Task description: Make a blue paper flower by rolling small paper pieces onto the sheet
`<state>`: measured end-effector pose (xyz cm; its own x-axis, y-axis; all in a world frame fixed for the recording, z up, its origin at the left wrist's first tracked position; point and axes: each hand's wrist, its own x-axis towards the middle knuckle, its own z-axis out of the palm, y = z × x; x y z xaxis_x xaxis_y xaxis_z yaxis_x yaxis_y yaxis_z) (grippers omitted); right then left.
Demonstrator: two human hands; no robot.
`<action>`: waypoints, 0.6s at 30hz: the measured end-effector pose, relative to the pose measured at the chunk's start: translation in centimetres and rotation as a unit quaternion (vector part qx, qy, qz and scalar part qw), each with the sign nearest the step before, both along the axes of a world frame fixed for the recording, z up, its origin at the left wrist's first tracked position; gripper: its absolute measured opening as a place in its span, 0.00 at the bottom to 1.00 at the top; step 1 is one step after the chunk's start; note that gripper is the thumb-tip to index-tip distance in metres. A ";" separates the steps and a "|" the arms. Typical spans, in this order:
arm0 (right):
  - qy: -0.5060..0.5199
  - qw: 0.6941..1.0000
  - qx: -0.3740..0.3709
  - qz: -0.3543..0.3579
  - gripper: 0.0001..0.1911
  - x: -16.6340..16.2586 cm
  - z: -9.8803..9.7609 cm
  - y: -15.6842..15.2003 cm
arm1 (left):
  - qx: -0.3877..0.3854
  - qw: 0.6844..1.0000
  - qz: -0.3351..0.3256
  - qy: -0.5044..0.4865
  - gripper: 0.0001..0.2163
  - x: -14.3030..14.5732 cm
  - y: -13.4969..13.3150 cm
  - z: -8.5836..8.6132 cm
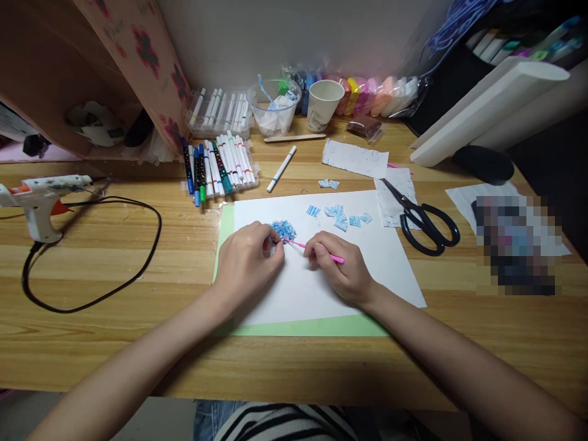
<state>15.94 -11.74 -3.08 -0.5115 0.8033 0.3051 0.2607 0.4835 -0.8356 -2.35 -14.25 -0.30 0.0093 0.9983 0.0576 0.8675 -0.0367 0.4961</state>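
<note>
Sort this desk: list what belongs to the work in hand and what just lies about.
In use: pink stick in right hand, blue paper cluster at left hand, cut blue bits, white sheet.
Lying about: glue gun, scissors, markers, paper cup.

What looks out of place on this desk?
One white marker lies loose and slanted, away from the marker tray. Two blue paper scraps sit off the white sheet on wood. The cord of the glue gun sprawls in a loop.

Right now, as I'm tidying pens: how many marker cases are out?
2: the back case by the wall, the front case just before it. A loose marker lies to their right.
</note>
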 end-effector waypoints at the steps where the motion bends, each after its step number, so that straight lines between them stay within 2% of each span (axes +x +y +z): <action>1: -0.001 1.000 0.001 -0.001 0.13 0.0 0.0 0.0 | 0.000 1.000 -0.003 -0.004 0.04 -0.1 0.0 0.0; 13: -0.014 1.000 0.006 -0.021 0.14 -0.2 -0.1 -0.1 | 0.010 1.000 -0.002 -0.011 0.05 -0.8 0.0 -0.3; 18: -0.013 0.999 0.010 -0.038 0.14 -0.3 -0.3 -0.3 | 0.036 0.999 0.031 -0.019 0.06 -2.1 0.6 -0.5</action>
